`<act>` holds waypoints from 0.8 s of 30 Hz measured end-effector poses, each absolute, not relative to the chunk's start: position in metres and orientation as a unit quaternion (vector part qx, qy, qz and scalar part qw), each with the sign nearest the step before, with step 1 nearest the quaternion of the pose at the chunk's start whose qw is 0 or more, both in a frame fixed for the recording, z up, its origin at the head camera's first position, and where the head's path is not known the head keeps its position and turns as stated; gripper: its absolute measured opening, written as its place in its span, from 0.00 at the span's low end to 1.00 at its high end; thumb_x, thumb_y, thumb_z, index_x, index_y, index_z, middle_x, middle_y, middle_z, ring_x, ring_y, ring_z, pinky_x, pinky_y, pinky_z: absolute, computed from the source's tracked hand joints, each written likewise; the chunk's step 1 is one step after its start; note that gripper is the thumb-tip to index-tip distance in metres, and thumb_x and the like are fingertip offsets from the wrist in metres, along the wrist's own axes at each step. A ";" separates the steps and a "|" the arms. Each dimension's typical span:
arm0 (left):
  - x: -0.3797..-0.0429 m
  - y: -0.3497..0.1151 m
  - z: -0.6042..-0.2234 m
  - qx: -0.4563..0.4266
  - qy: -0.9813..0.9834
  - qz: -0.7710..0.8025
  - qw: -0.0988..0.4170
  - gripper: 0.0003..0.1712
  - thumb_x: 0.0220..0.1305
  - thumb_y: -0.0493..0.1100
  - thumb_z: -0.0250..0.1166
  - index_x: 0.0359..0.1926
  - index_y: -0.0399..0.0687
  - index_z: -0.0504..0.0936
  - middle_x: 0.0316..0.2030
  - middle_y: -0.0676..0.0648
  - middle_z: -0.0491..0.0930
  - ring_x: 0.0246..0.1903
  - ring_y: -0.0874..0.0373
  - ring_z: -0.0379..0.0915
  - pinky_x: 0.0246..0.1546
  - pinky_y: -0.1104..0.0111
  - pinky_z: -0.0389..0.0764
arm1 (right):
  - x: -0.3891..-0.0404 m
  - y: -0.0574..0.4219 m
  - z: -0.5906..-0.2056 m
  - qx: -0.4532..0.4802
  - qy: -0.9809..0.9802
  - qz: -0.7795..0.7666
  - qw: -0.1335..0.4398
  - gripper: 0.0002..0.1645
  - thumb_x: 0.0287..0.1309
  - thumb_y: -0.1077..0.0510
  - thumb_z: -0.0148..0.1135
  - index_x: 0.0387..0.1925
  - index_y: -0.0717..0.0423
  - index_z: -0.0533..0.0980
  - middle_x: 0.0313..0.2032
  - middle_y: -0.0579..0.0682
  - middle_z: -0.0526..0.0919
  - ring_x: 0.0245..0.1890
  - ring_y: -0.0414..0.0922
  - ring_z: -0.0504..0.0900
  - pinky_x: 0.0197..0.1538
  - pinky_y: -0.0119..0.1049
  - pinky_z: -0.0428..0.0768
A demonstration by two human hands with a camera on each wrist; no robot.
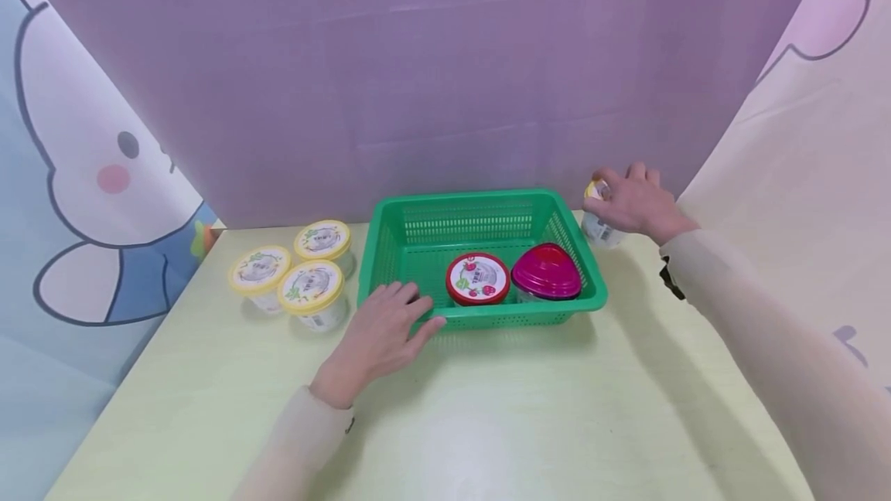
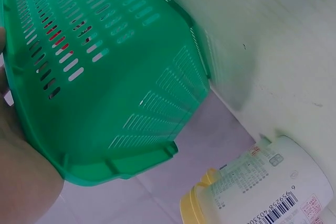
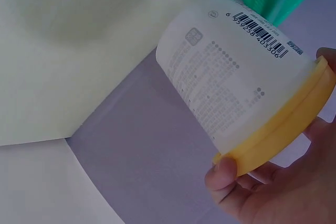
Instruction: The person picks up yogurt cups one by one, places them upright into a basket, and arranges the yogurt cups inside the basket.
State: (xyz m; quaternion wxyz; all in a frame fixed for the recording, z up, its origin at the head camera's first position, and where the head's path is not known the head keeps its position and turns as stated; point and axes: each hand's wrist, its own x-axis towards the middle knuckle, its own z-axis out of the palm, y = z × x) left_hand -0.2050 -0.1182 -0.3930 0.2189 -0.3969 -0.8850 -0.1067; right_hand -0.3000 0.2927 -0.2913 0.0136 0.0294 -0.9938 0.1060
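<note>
My right hand (image 1: 636,203) grips a white tub with a yellow lid (image 1: 602,230) right of the basket. In the right wrist view, thumb and fingers hold the yellow lid (image 3: 283,124) at its edge, and the barcode on the tub's side (image 3: 226,66) shows. My left hand (image 1: 379,331) holds the front left rim of a green plastic basket (image 1: 390,234), fingers over the rim and thumb outside. Inside the basket sit a red-lidded tub (image 1: 478,279) and a container with a magenta, rounded-triangular lid (image 1: 547,272).
Left of the basket stand three yellow-lidded white tubs (image 1: 311,287) close together on the pale table (image 1: 487,408). A purple cloth (image 1: 445,83) hangs behind the table. Printed cartoon cloths (image 1: 104,161) flank both sides.
</note>
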 end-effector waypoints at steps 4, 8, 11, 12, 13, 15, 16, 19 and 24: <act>-0.204 -0.119 -0.393 -0.396 -0.886 -0.107 0.218 0.18 0.72 0.55 0.60 0.43 0.46 0.86 0.35 0.49 0.77 0.36 0.53 0.72 0.39 0.62 0.74 | -0.301 0.287 -0.283 0.030 -0.993 0.109 0.023 0.39 0.64 0.38 0.41 0.72 0.51 0.62 0.55 0.72 0.60 0.54 0.68 0.58 0.37 0.65 0.72; -0.202 -0.120 -0.394 -0.393 -0.886 -0.109 0.219 0.18 0.72 0.55 0.60 0.43 0.46 0.86 0.35 0.49 0.77 0.36 0.52 0.73 0.39 0.62 0.74 | -0.301 0.281 -0.276 0.033 -0.993 0.108 0.031 0.40 0.64 0.38 0.42 0.72 0.51 0.63 0.55 0.71 0.60 0.54 0.67 0.59 0.38 0.65 0.73; -0.201 -0.121 -0.394 -0.392 -0.887 -0.110 0.220 0.17 0.72 0.54 0.61 0.43 0.46 0.86 0.35 0.49 0.77 0.36 0.52 0.73 0.39 0.62 0.74 | -0.302 0.278 -0.270 0.036 -0.993 0.106 0.032 0.40 0.65 0.37 0.42 0.72 0.52 0.63 0.55 0.71 0.60 0.54 0.68 0.59 0.37 0.65 0.74; -0.201 -0.121 -0.394 -0.392 -0.887 -0.110 0.220 0.17 0.72 0.54 0.61 0.43 0.46 0.86 0.35 0.49 0.77 0.36 0.52 0.73 0.38 0.62 0.74 | -0.302 0.277 -0.269 0.037 -0.993 0.105 0.033 0.40 0.65 0.37 0.42 0.72 0.51 0.63 0.55 0.71 0.60 0.54 0.68 0.59 0.37 0.65 0.74; -0.200 -0.121 -0.394 -0.392 -0.886 -0.111 0.219 0.17 0.72 0.54 0.61 0.43 0.46 0.86 0.35 0.49 0.77 0.36 0.52 0.73 0.38 0.62 0.74 | -0.302 0.276 -0.267 0.037 -0.993 0.105 0.033 0.40 0.65 0.36 0.42 0.72 0.51 0.63 0.55 0.71 0.60 0.55 0.68 0.59 0.37 0.66 0.74; -0.200 -0.121 -0.394 -0.393 -0.885 -0.113 0.221 0.17 0.71 0.54 0.61 0.43 0.46 0.86 0.35 0.49 0.77 0.36 0.52 0.73 0.38 0.62 0.74 | -0.302 0.273 -0.263 0.038 -0.993 0.106 0.032 0.40 0.65 0.36 0.41 0.72 0.50 0.63 0.56 0.72 0.60 0.56 0.68 0.58 0.36 0.66 0.74; -0.200 -0.121 -0.394 -0.394 -0.885 -0.113 0.223 0.17 0.71 0.54 0.61 0.43 0.46 0.86 0.35 0.49 0.77 0.35 0.52 0.73 0.38 0.62 0.74 | -0.302 0.272 -0.261 0.039 -0.993 0.108 0.032 0.40 0.65 0.36 0.41 0.72 0.50 0.63 0.57 0.72 0.60 0.56 0.68 0.58 0.36 0.65 0.74; -0.199 -0.121 -0.394 -0.396 -0.882 -0.112 0.228 0.17 0.71 0.54 0.61 0.42 0.46 0.86 0.34 0.49 0.76 0.34 0.53 0.73 0.37 0.62 0.73 | -0.303 0.266 -0.256 0.041 -0.992 0.112 0.030 0.40 0.64 0.36 0.42 0.72 0.49 0.63 0.57 0.71 0.60 0.57 0.67 0.58 0.35 0.63 0.75; -0.197 -0.121 -0.394 -0.396 -0.882 -0.109 0.231 0.17 0.72 0.55 0.60 0.41 0.47 0.86 0.33 0.50 0.75 0.33 0.53 0.72 0.36 0.63 0.72 | -0.303 0.255 -0.254 0.054 -0.991 0.117 0.026 0.39 0.65 0.35 0.44 0.72 0.47 0.64 0.57 0.68 0.61 0.57 0.65 0.58 0.35 0.59 0.75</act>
